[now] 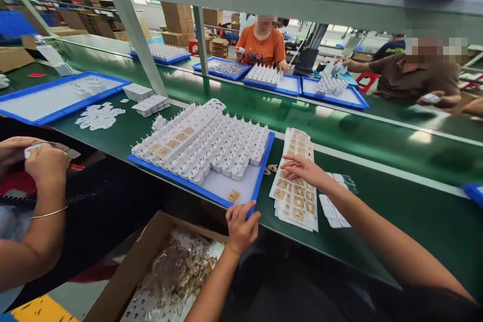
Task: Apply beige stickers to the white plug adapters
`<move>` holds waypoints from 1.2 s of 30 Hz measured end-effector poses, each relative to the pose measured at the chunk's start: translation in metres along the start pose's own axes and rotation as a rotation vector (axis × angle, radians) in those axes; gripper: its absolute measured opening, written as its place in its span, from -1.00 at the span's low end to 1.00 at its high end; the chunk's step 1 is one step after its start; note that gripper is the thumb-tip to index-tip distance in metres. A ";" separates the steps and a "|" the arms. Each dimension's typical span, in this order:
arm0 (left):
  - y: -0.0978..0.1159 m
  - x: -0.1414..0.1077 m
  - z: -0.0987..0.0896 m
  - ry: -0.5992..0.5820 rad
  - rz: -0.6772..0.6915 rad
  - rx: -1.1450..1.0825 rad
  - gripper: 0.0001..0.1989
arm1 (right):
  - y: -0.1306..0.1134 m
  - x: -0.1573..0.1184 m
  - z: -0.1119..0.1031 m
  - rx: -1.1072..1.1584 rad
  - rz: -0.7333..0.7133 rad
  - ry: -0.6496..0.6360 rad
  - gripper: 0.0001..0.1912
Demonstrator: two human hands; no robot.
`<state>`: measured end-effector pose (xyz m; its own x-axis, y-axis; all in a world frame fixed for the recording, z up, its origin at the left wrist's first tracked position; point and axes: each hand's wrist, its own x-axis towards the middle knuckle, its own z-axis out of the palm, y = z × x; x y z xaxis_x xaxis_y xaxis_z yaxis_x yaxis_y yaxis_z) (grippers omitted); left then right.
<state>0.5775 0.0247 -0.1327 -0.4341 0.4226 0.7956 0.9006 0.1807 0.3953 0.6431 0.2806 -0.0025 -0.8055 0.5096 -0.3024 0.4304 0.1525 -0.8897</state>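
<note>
My left hand (241, 227) is curled over the near right corner of a blue-rimmed tray (266, 161). Rows of white plastic housings (226, 143) with small upright prongs fill most of it. A perforated sheet with tan pieces (171, 146) lies across the housings, and one loose tan piece (234, 195) rests on the tray's bare white floor. To the right, my right hand (305, 170) is spread, fingers stretched out, over a stack of white sheets with tan die-cut pieces (298, 198). Whether its fingertips touch the top sheet I cannot tell.
White square-cut sheets (334, 209) lie beside the stack. Below the bench edge stands a cardboard box (145, 246) of scraps. At left, a co-worker's hands (45, 161) hold a white part. Beyond a metal post (132, 25), other people sit at trays (334, 91).
</note>
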 end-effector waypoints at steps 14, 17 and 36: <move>-0.079 0.006 -0.082 0.342 -0.949 -0.409 -0.75 | -0.016 0.023 0.099 0.203 0.270 -0.099 -0.29; -0.109 0.021 -0.089 0.445 -1.084 -0.510 -0.67 | -0.023 0.024 0.104 0.198 0.285 -0.063 -0.35; -0.241 0.112 -0.175 0.026 -1.399 -0.406 -0.63 | -0.024 0.000 0.017 -0.009 0.143 -0.049 -0.80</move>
<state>0.3076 -0.1270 -0.0590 -0.9374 0.0987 -0.3340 -0.3159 0.1626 0.9347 0.6256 0.2626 0.0125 -0.7544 0.4845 -0.4428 0.5459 0.0888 -0.8331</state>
